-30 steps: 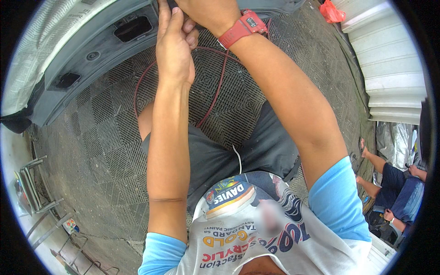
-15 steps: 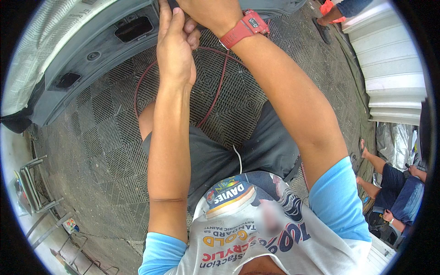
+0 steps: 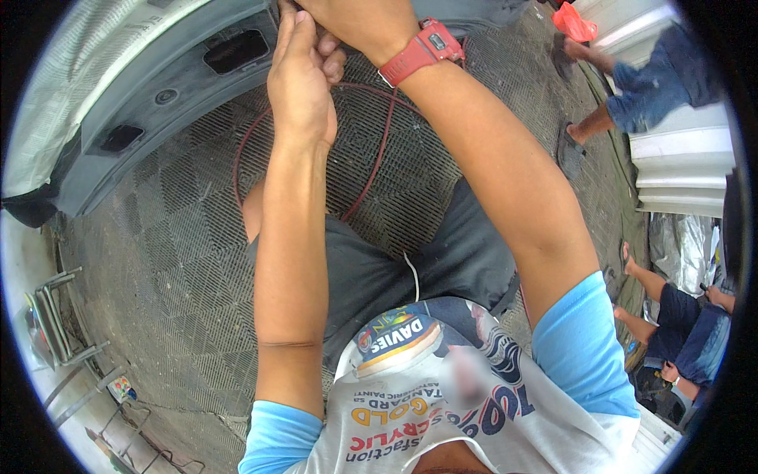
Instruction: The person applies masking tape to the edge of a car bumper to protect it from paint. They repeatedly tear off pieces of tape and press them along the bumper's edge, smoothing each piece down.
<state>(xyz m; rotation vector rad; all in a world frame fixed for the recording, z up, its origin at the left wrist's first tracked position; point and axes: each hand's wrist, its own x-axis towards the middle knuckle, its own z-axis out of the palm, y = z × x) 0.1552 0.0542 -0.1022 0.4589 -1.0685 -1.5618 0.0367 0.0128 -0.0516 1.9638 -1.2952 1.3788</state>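
My left hand (image 3: 302, 83) is raised to the top of the view, against the grey car body panel (image 3: 178, 91). Its fingers are curled and pressed together, and what they hold, if anything, cannot be made out. My right hand (image 3: 367, 28), with a red digital watch (image 3: 426, 51) on its wrist, meets the left one there. The right fingers are hidden behind the hand and cut off by the upper edge. Dark rectangular openings and a round hole show in the panel, left of my hands.
Newspaper-like masking sheet (image 3: 55, 95) covers the area above the panel. A red hose (image 3: 371, 178) loops over the black grid mat (image 3: 181, 237). Metal frames (image 3: 59, 316) stand at left. At right, a person in denim shorts (image 3: 655, 83) walks, a red bag (image 3: 575, 22) nearby; another person (image 3: 679, 316) sits lower down.
The walking person at the upper right has come further into view. My hands stay nearly in place, while the panel shifts slightly in the picture.
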